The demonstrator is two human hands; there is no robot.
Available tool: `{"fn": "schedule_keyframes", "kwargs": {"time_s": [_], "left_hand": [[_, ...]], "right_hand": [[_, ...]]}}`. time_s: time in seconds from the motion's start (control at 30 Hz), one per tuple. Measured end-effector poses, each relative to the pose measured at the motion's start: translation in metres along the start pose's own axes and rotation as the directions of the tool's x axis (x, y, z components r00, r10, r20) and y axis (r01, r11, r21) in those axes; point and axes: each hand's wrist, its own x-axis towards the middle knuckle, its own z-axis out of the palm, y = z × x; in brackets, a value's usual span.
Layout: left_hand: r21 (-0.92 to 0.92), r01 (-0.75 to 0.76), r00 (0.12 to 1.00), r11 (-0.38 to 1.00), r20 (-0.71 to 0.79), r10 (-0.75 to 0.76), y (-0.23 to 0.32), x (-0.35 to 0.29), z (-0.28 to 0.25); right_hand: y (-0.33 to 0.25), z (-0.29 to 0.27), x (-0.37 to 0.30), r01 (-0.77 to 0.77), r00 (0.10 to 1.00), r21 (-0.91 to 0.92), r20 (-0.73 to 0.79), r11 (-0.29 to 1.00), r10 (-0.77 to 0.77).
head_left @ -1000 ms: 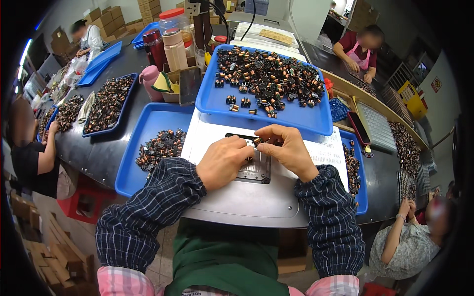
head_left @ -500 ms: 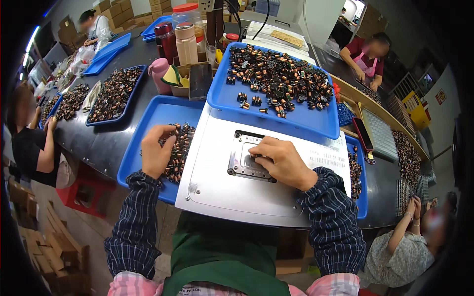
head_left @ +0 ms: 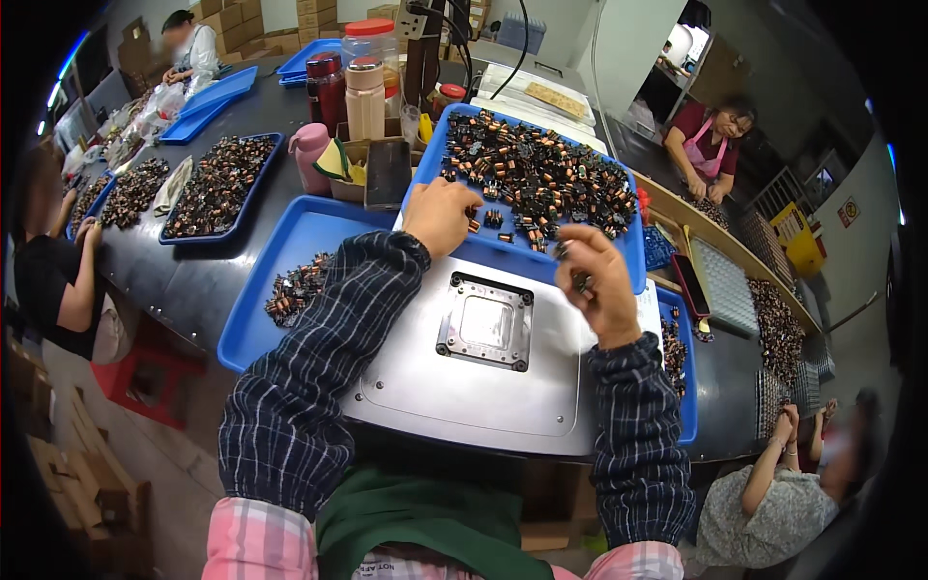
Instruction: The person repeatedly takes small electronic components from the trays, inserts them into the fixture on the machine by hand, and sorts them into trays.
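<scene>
Taking the square metal fixture (head_left: 485, 321) as the clock's centre: set into a silver panel (head_left: 464, 406), with a bowed near edge at six o'clock; giving moving room over a wide, smooth sweep of metal from four round to eight; bounded from eleven to one by the upper blue tray (head_left: 507, 255), lying across the panel's far end; flanked at nine to ten by the left blue tray (head_left: 319, 227), and just past three by the right blue tray (head_left: 684, 414); heaped in the upper tray, mostly toward twelve and one, with small black-and-copper parts (head_left: 536, 174); piled in both side trays with more of the same.

Reaching up to eleven with the left hand (head_left: 440, 215), palm down over the upper tray's near-left rim, forearm slanting in from between seven and eight; bent at the fingers, tips among the loose parts; cannot tell between pinching and merely touching. Raised between two and three with the right hand (head_left: 604, 288), forearm rising from five, fingertips blurred near the tray's edge; curled at the fingers around a small part (head_left: 582, 280).
</scene>
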Motion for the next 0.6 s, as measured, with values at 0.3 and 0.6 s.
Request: {"fn": "schedule_keyframes", "kwargs": {"time_s": [0.3,0.6], "left_hand": [[-0.187,0.147,0.986,0.971,-0.055,-0.160,0.009,-0.003,0.007],[-0.206,0.104,0.993,0.973,-0.041,-0.114,0.005,-0.004,0.006]], "right_hand": [[0.013,-0.028,0.047,0.287,0.926,-0.881,0.154,0.377,-0.344],[0.015,-0.014,0.057,0.087,0.971,-0.991,0.062,0.097,-0.232]]}}
